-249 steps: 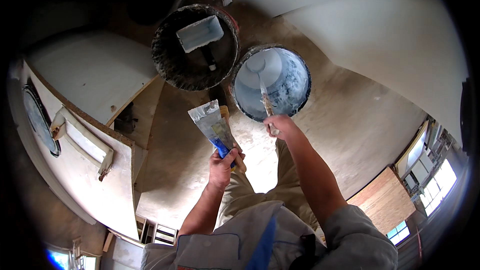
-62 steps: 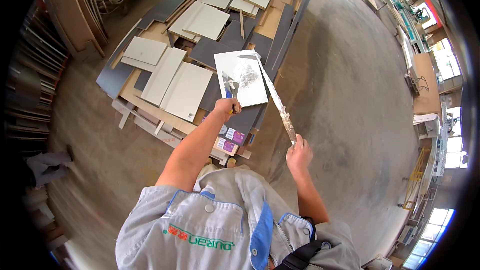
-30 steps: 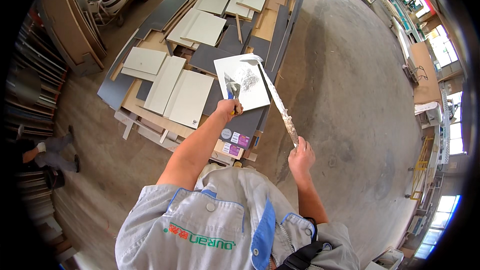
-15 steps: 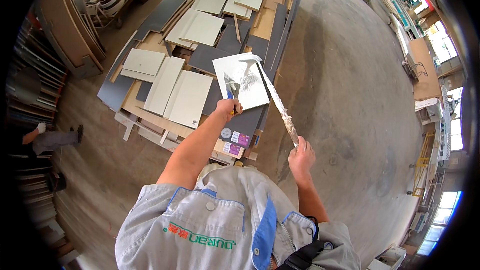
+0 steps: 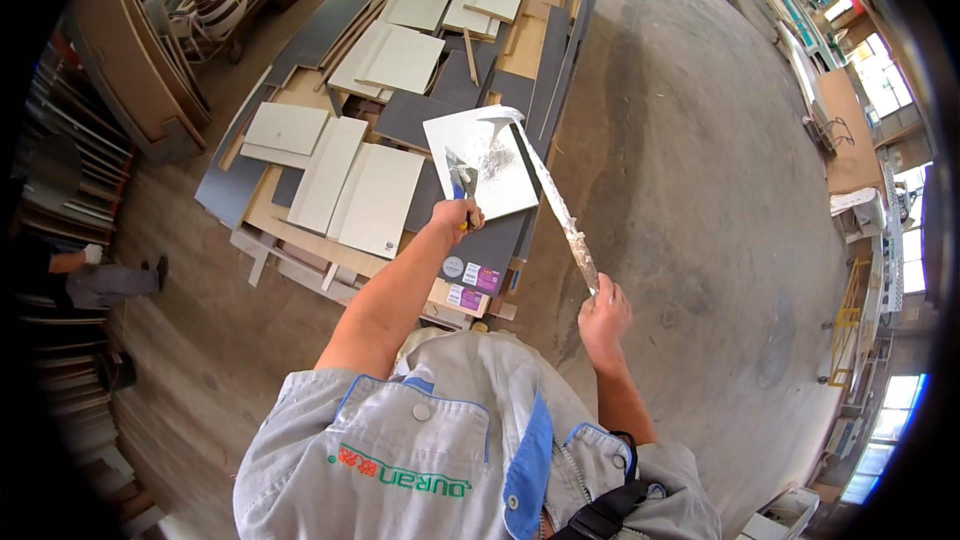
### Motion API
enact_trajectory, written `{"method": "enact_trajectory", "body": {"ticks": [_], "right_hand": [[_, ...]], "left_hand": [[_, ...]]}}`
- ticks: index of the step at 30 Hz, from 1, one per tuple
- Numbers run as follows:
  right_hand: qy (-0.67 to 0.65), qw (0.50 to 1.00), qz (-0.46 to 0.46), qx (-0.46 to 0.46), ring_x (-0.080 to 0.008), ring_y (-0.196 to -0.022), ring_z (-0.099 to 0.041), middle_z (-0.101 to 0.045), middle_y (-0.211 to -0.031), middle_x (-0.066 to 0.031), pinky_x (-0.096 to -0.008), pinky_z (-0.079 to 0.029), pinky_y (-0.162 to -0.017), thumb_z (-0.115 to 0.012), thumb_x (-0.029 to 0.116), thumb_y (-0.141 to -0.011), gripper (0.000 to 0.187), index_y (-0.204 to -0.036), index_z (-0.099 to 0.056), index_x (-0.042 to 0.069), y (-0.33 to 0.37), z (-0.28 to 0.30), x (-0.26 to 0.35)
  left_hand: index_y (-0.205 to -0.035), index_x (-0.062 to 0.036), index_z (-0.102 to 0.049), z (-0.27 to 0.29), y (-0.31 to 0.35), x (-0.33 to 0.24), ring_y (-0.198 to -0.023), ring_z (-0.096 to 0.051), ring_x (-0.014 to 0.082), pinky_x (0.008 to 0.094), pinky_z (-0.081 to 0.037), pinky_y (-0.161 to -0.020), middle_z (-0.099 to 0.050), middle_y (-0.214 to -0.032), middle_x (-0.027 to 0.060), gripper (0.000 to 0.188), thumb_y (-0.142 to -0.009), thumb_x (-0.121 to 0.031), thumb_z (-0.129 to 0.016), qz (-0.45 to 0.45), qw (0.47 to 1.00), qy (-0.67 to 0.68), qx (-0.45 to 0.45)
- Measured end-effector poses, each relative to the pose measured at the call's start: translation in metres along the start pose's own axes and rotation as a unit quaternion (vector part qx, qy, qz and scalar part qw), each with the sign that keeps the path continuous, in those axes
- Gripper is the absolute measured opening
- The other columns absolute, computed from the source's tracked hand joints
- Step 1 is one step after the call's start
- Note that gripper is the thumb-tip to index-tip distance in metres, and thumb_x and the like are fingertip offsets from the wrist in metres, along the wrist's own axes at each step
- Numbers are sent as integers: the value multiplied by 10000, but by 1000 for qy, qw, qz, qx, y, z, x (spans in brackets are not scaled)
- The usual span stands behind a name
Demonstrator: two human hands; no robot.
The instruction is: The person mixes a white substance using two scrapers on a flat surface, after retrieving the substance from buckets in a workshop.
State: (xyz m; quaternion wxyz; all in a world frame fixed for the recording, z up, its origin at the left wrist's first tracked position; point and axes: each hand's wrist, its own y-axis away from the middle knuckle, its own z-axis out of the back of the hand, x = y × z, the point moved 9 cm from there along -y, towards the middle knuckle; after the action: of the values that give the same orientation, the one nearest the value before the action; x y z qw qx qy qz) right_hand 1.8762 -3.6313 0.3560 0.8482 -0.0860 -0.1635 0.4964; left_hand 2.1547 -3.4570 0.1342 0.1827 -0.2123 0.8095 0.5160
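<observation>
My left hand (image 5: 458, 215) is closed round the handle of a putty knife (image 5: 466, 180), blue and yellow where it shows. Its blade lies over a white square board (image 5: 515, 192), which carries a patch of glossy white paste (image 5: 492, 155). My right hand (image 5: 605, 320) grips the lower end of a long stick (image 5: 553, 195) coated in white paste. From that hand the stick slants up along the board's right edge, and its far tip bends over the board's top corner. The board rests on the near right part of a stack of panels.
Dark grey sheets (image 5: 412, 118) and several cream panels (image 5: 377, 202) cover the low stack ahead. Concrete floor (image 5: 690, 190) runs along its right. At the left are racks of boards (image 5: 70, 175) and a person (image 5: 110, 285) with a gloved hand. Workbenches line the right wall.
The putty knife's blade has turned slightly over the board. My right hand and the stick have hardly moved. At the left, the other person's gloved hand has shifted a little to the right.
</observation>
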Motion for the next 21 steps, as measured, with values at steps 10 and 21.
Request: {"method": "enact_trajectory", "body": {"ticks": [10, 21], "right_hand": [[3, 1000, -4, -13, -367, -899, -647, -660, -995, -153, -467, -524, -770, -655, 1, -719, 483, -1196, -597, 53, 0, 10, 4], [15, 999, 11, -43, -350, -859, -651, -654, -957, -141, -457, -521, -748, -653, 11, -742, 448, -1184, -592, 53, -3, 26, 7]], "left_hand": [[-815, 54, -614, 4, -20, 10, -686, -627, 273, 382, -577, -625, -612, -779, 145, 38, -831, 38, -583, 16, 999, -21, 29], [-698, 71, -581, -6, -2, 5, -648, -623, 289, 378, -573, -569, -600, -736, 166, 113, -808, 84, -559, 5, 1000, 3, 13]]}}
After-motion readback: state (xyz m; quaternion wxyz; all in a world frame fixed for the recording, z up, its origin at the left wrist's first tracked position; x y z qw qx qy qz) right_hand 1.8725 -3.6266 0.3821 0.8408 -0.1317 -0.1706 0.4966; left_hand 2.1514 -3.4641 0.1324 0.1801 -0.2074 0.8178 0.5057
